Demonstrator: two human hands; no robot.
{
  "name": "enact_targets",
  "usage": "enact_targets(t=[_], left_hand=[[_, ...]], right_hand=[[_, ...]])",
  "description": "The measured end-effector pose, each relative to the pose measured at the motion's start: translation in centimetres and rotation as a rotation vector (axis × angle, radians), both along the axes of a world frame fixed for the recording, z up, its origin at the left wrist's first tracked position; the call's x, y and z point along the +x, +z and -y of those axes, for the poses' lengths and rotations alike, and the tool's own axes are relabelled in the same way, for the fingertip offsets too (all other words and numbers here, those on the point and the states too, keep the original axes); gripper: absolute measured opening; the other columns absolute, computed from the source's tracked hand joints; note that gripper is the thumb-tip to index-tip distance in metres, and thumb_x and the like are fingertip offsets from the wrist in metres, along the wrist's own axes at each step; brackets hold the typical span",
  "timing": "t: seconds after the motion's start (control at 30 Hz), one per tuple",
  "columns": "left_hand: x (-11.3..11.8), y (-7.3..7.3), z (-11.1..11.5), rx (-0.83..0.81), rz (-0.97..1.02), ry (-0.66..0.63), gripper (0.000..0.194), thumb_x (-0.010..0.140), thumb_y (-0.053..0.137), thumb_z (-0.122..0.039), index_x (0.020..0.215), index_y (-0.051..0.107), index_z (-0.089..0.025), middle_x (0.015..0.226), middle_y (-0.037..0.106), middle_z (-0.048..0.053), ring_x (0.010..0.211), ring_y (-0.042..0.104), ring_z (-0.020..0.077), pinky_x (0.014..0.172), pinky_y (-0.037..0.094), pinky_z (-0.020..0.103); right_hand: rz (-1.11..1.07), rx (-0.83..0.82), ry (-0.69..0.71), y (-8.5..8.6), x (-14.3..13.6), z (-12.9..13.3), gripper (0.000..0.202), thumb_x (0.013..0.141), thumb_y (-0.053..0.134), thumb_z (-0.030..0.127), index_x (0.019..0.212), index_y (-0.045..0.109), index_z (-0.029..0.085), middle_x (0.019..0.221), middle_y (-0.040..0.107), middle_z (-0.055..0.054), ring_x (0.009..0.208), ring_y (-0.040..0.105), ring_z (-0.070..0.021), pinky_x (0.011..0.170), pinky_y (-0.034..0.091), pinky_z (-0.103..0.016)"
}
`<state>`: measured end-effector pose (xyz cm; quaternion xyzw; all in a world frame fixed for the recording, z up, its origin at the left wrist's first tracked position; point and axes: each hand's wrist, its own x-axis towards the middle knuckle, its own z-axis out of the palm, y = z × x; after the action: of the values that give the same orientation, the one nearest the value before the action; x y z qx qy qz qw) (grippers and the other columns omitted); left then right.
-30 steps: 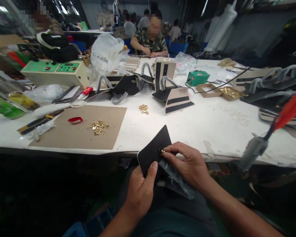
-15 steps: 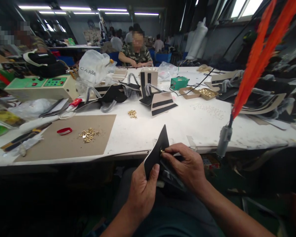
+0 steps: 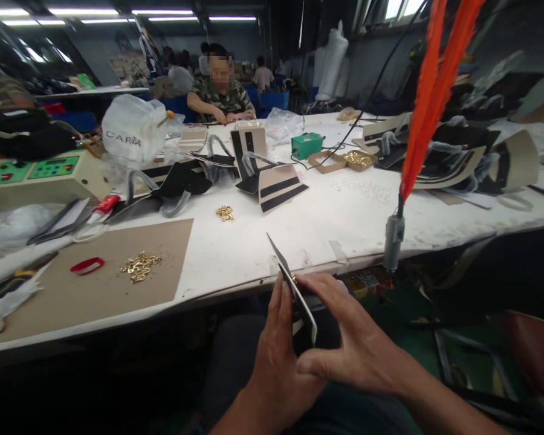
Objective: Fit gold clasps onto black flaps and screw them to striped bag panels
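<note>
A thin black panel (image 3: 304, 314) with a pale edge stands nearly edge-on to me, just in front of the table's edge. My left hand (image 3: 278, 353) is closed on it from the left, fingers lying along its face. From the other side my right hand (image 3: 353, 338) grips it, the forefinger at a small gold metal fitting (image 3: 294, 279) and the thumb near the lower end. The fitting is mostly hidden by the panel and fingers. Gold metal pieces (image 3: 139, 267) lie in a pile on a brown board (image 3: 95, 302), beside a red band (image 3: 87, 266).
More gold pieces (image 3: 225, 213) lie on the white table (image 3: 236, 254). Beige and black bag parts (image 3: 281, 184) stand behind them, with a green box (image 3: 307, 145) farther back. A grey tool (image 3: 394, 238) hangs from orange cords at the right. A co-worker (image 3: 220, 90) sits opposite.
The panel has turned edge-on. My left fingers have moved round to its left face, and my right hand has spread along its other side. The view has swung right.
</note>
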<state>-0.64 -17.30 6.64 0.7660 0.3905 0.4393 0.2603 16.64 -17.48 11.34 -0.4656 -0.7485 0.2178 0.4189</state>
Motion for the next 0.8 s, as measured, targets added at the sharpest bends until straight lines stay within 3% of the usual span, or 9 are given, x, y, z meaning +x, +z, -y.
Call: enact_targets(t=[0.07,0.17,0.27,0.33,0.4,0.47,0.6,0.7,0.8], left_hand=[[0.0,-0.4,0.2,0.03,-0.041,-0.016,0.11,0.08,0.082,-0.029,0.168,0.017,-0.021,0.171,0.031,0.023,0.157,0.032,0.0425,0.118,0.049,0.059],[-0.3,-0.7,0.8,0.083,-0.123,0.026,0.11,0.079,0.078,-0.019,0.169,0.015,-0.019,0.173,0.026,0.022,0.16,0.025,0.0414,0.121,0.046,0.059],[-1.0,-1.0,1.4,0.147,-0.115,0.027,0.103,0.081,0.072,-0.013,0.168,0.017,-0.016,0.171,0.03,0.023,0.156,0.036,0.0388,0.119,0.05,0.053],[-1.5,-1.1,1.6,0.143,-0.05,0.029,0.09,0.083,0.069,-0.01,0.164,0.031,-0.017,0.165,0.04,0.022,0.15,0.047,0.0364,0.114,0.055,0.049],[-1.9,-1.0,1.3,0.085,0.076,0.099,0.071,0.085,0.069,-0.008,0.152,0.048,-0.022,0.152,0.055,0.017,0.137,0.06,0.0314,0.106,0.061,0.043],[-2.2,-0.8,0.7,-0.006,0.211,0.21,0.059,0.087,0.073,-0.01,0.141,0.055,-0.025,0.139,0.063,0.011,0.122,0.07,0.0257,0.097,0.064,0.037],[-3.0,0.2,-0.9,-0.07,0.231,0.31,0.075,0.081,0.085,-0.022,0.146,0.048,-0.026,0.141,0.059,0.011,0.119,0.07,0.0256,0.097,0.063,0.039],[-4.0,1.3,-1.9,0.0,0.064,0.251,0.081,0.076,0.088,-0.022,0.148,0.049,-0.026,0.145,0.058,0.013,0.132,0.062,0.0307,0.111,0.055,0.049],[-4.7,2.1,-2.5,0.031,0.064,0.011,0.056,0.081,0.083,-0.016,0.131,0.061,-0.026,0.123,0.072,0.008,0.121,0.068,0.0282,0.11,0.055,0.05]], right_hand=[[-0.013,0.026,-0.028,-0.5,-0.5,0.0,0.09,0.075,0.092,0.039,0.153,0.048,0.028,0.145,0.06,-0.01,0.135,0.056,-0.0321,0.114,0.049,-0.047],[-0.07,0.08,-0.05,-1.3,-1.3,-0.2,0.062,0.091,0.08,0.029,0.147,0.054,0.027,0.137,0.066,-0.009,0.129,0.06,-0.0275,0.111,0.05,-0.043],[-0.102,0.143,-0.03,-1.7,-1.4,-0.1,0.047,0.1,0.064,0.012,0.144,0.057,0.026,0.131,0.069,-0.008,0.125,0.062,-0.023,0.11,0.049,-0.039],[-0.114,0.142,0.021,-1.7,-0.9,0.0,0.049,0.1,0.059,0.006,0.145,0.057,0.025,0.126,0.07,-0.008,0.121,0.063,-0.0217,0.108,0.05,-0.039],[-0.134,0.13,0.098,-1.6,-0.3,0.2,0.053,0.099,0.059,0.003,0.148,0.056,0.025,0.125,0.07,-0.008,0.117,0.064,-0.0216,0.104,0.052,-0.039],[-0.132,0.116,0.17,-1.5,0.2,0.5,0.059,0.097,0.062,0.003,0.151,0.053,0.025,0.127,0.069,-0.009,0.117,0.065,-0.0224,0.103,0.053,-0.04],[-0.123,0.06,0.239,-1.8,1.0,0.9,0.065,0.094,0.066,0.003,0.152,0.052,0.026,0.127,0.069,-0.009,0.117,0.066,-0.0239,0.1,0.056,-0.04],[-0.12,0.03,0.263,-2.5,1.3,1.0,0.062,0.095,0.063,0.005,0.151,0.054,0.028,0.124,0.072,-0.009,0.116,0.067,-0.0246,0.099,0.056,-0.041],[-0.1,-0.013,0.302,-3.0,1.6,0.8,0.057,0.097,0.062,0.009,0.151,0.055,0.029,0.125,0.071,-0.009,0.118,0.066,-0.0257,0.1,0.054,-0.043]])
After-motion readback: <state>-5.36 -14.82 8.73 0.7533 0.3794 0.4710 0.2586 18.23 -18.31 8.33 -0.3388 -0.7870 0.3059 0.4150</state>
